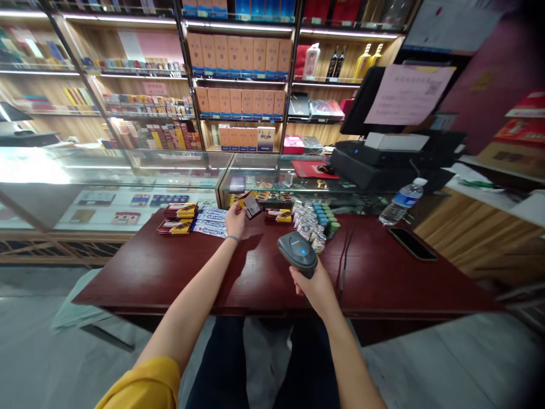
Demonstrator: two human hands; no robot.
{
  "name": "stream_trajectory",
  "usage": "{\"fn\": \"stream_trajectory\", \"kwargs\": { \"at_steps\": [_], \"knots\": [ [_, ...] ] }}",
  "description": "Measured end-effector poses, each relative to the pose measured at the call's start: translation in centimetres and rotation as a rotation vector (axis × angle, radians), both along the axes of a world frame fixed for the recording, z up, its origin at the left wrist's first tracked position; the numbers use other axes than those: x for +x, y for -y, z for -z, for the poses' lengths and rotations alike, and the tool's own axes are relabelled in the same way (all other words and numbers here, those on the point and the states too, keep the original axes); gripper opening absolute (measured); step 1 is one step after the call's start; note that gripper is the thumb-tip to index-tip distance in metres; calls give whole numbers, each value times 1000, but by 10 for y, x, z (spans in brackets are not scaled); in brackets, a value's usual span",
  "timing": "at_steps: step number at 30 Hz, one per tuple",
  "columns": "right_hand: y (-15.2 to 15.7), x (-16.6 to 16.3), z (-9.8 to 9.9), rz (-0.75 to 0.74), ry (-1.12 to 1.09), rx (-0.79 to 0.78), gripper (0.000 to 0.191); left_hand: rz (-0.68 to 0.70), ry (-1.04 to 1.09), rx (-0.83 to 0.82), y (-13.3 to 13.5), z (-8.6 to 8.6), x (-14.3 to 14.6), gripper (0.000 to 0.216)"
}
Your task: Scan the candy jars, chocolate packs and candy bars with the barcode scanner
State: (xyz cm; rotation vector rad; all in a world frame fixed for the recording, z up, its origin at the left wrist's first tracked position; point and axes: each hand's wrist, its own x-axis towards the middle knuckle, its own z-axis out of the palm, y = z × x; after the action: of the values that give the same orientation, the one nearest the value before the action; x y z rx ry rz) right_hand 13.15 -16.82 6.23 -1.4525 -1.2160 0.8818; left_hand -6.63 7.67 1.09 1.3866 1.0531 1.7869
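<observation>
My left hand (235, 218) is raised over the dark red table (170, 272) and pinches a small red and yellow pack (250, 204), tilted up. My right hand (313, 284) grips the handle of a grey barcode scanner (298, 253) whose blue light shows; its head points towards the pack. Stacks of red and yellow packs (179, 218) and blue and white packs (210, 221) lie on the table left of my left hand. One more red pack (279, 215) lies just right of it.
Several small bottles and jars (315, 221) stand behind the scanner. A water bottle (402, 201) and a black phone (412, 243) lie at the right. Glass display counters (128, 176), a till with a screen (383, 153) and stocked shelves (238, 74) stand beyond the table.
</observation>
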Motion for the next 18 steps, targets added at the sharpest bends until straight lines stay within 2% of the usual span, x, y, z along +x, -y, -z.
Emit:
{"fn": "stream_trajectory", "kwargs": {
  "at_steps": [3, 5, 8, 11, 14, 18],
  "knots": [
    [1, 11, -1, 44, -18, -8, 49, -77, -307, 42, -5, -3, 19, 21],
    [2, 18, -2, 67, -28, -12, 53, -114, -498, 139, -7, -3, 30, 20],
    [4, 28, -3, 80, -44, -6, 49, -125, -778, 305, -8, -1, 46, 22],
    [6, 38, -2, 93, -62, -12, 39, -109, -1031, 390, -10, 4, 61, 28],
    [9, 46, 2, 109, -78, -23, 34, -96, -1172, 404, -14, 12, 75, 30],
    [13, 53, 8, 112, -105, 0, 39, -88, -1229, 343, -18, 23, 90, 29]
  ]
}}
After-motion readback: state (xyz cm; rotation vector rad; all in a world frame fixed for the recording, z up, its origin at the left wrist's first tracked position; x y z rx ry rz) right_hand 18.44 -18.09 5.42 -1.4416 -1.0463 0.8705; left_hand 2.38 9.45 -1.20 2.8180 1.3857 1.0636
